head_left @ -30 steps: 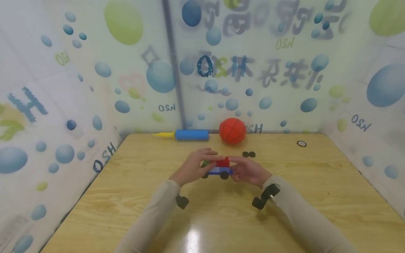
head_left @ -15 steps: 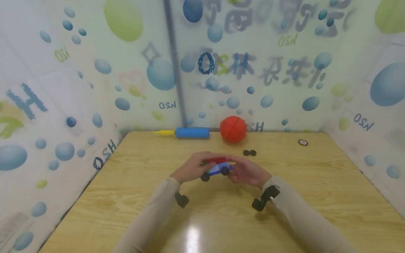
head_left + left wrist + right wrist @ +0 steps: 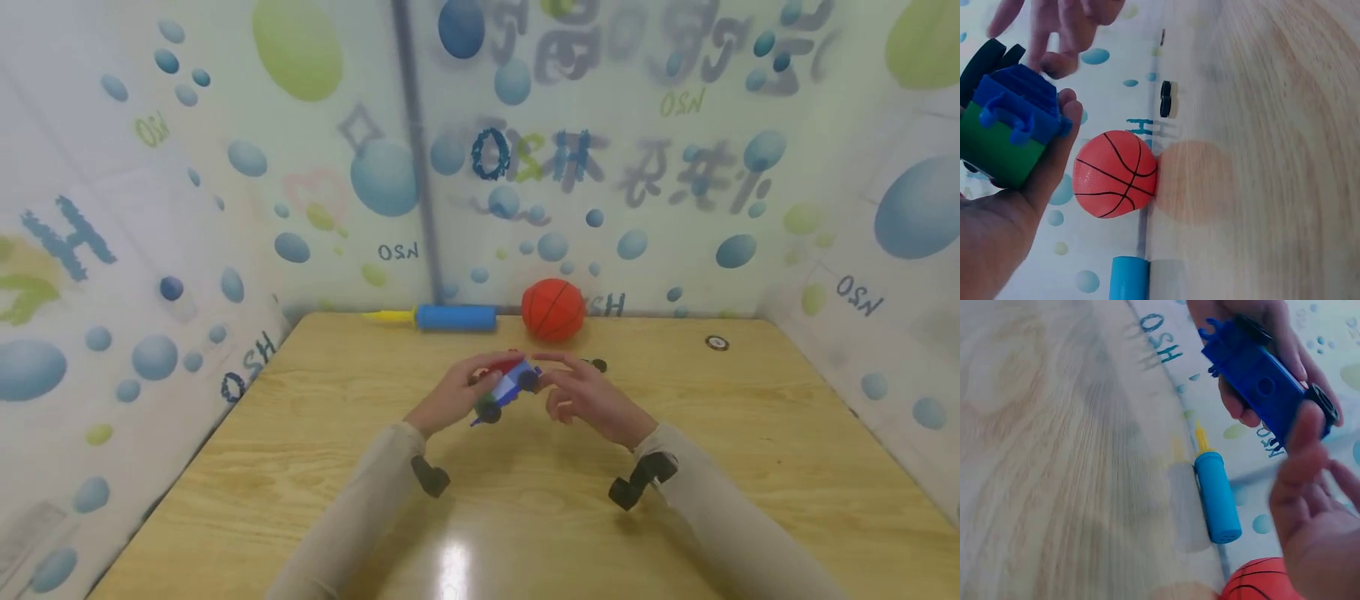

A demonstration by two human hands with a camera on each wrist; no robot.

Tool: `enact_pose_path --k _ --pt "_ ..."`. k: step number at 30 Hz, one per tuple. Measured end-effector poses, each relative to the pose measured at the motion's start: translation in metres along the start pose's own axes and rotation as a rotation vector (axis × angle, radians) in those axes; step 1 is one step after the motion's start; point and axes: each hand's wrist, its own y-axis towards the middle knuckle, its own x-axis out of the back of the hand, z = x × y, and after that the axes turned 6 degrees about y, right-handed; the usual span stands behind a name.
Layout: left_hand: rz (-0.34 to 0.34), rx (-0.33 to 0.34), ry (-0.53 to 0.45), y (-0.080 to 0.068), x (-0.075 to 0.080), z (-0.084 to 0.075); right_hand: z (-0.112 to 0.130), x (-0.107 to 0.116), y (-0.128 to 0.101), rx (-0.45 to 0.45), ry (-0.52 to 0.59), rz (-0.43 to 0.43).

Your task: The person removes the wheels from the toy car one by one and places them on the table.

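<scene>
Left hand [image 3: 455, 392] grips a toy block car [image 3: 504, 385], tilted, above the wooden table [image 3: 300, 467]. Right hand [image 3: 585, 398] hangs just beside it, fingers relaxed, one fingertip at a black wheel [image 3: 528, 380]. Behind lie a basketball [image 3: 552, 309] and a blue pump [image 3: 455, 317].

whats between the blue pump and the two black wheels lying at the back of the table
The orange ball sits between the pump and the wheels, clearest in the left wrist view.
</scene>
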Motion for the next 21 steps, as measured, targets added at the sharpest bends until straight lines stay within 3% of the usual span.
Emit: enact_pose_path --k 4,7,13,21 --pt "-0.009 -0.004 -0.154 0.001 -0.001 0.004 0.004 -0.007 0.001 0.154 -0.147 -0.153" --pt "-0.025 0.004 -0.231 0.002 -0.005 0.006 0.005 -0.011 0.002 0.206 -0.232 -0.198" --pt "-0.064 0.045 -0.239 0.001 -0.014 0.006 0.002 -0.018 0.003 0.226 -0.330 -0.206" --pt "-0.050 0.032 -0.266 0.001 -0.017 0.005 0.004 -0.023 0.008 0.222 -0.318 -0.232"
